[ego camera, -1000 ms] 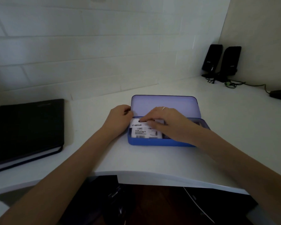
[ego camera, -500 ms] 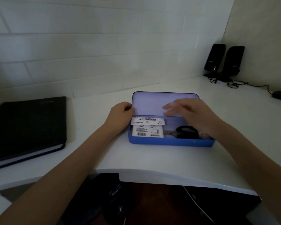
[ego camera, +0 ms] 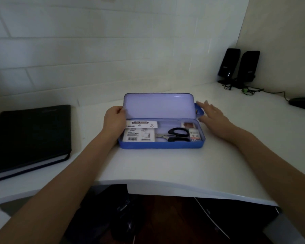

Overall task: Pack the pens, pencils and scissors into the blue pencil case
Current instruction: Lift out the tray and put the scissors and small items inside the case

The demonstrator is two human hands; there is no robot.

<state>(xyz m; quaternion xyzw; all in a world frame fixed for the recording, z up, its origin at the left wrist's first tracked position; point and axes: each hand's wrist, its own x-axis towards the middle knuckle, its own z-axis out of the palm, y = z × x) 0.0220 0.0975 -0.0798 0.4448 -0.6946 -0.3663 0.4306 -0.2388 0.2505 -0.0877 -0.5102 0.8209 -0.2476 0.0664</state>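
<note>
- On white desk (ego camera: 165, 166): blue pencil case (ego camera: 161, 146), lid up; scissors (ego camera: 174, 135) inside.
- L hand (ego camera: 114, 120) grips lid's left edge.
- R hand (ego camera: 212, 114), fingers straight, beside case's right end.

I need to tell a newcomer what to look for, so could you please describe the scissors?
On the white desk sits an open blue case. The scissors lie flat inside it, right of the sticky-note pack. They alone have black loop handles and short metal blades.
</note>
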